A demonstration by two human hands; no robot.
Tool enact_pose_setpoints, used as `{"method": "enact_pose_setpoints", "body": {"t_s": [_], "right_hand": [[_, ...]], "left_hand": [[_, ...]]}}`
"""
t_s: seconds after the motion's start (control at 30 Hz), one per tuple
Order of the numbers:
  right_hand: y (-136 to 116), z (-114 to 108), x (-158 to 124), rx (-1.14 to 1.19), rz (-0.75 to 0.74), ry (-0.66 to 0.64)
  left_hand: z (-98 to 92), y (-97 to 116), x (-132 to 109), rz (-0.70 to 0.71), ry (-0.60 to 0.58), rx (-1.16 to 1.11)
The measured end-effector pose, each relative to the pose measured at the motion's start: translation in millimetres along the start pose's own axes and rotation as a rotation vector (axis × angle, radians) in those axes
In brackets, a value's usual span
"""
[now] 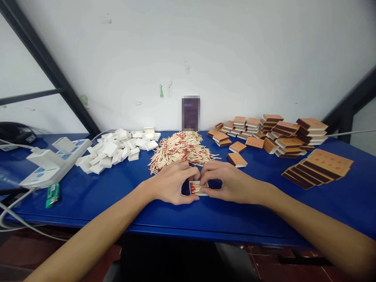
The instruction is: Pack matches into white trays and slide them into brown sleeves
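A small white matchbox tray [192,192] lies on the blue table between my hands, with red-headed matches [195,187] lying lengthwise in it. My left hand [176,182] curls around the tray's left end, thumb at the near edge and fingers at the far edge. Over the tray's right part, my right hand [225,182] has its thumb and fingers closed on the matches; its fingertips hide some of them. Just beyond both hands rises a big heap of loose matches [182,149].
White trays [110,149] are piled at the left, near a power strip [58,164] and a green packet [53,195]. Orange-brown matchboxes [282,133] stand stacked at the right, with fanned flat sleeves [320,166] nearer. A dark pixelated object [190,113] stands against the wall.
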State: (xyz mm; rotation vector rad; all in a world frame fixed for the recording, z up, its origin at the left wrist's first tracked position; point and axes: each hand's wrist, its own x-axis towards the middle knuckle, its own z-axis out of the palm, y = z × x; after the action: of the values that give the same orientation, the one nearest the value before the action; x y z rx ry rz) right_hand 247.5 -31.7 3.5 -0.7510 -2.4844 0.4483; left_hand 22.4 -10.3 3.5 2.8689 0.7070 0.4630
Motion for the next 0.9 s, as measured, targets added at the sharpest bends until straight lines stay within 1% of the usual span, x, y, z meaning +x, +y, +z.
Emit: {"method": "enact_pose_setpoints", "body": {"t_s": [0.07,0.13,0.2,0.3,0.37,0.5,0.67,0.8,0.9], "right_hand": [[2.9,-2.3,0.2,-0.011,0.027,0.029],[7.9,-5.4,0.3,-0.096,0.092,0.049],[14.2,-8.0,0.1,-0.197,0.165,0.007],[22.2,-8.7,-0.5,-0.253,0.23,-0.091],[25.4,-7.0,-1.0,-0.251,0.236,-0.112],[27.5,-3.2,-1.5,-0.272,0.218,-0.105],[25.5,-7.5,-2.5,-0.257,0.232,-0.1],[18.5,-15.3,-3.0,-0.18,0.253,-0.046],[10.5,-17.0,-2.1,-0.096,0.247,-0.061]], "left_hand": [[-0.2,0.7,-0.2,0.031,0.002,-0.008],[-0.1,1.6,-0.1,0.087,0.013,-0.014],[0.3,1.9,0.1,0.128,0.028,-0.012],[0.9,0.5,0.5,0.127,0.031,0.002],[0.8,-0.8,0.6,0.117,0.019,0.01],[-0.8,-0.4,0.6,0.112,0.013,0.022],[-2.7,1.2,-0.6,0.105,-0.012,0.001],[-3.5,-1.5,-2.0,0.041,-0.004,-0.018],[-3.5,-3.9,-2.3,-0.022,0.013,-0.036]]}}
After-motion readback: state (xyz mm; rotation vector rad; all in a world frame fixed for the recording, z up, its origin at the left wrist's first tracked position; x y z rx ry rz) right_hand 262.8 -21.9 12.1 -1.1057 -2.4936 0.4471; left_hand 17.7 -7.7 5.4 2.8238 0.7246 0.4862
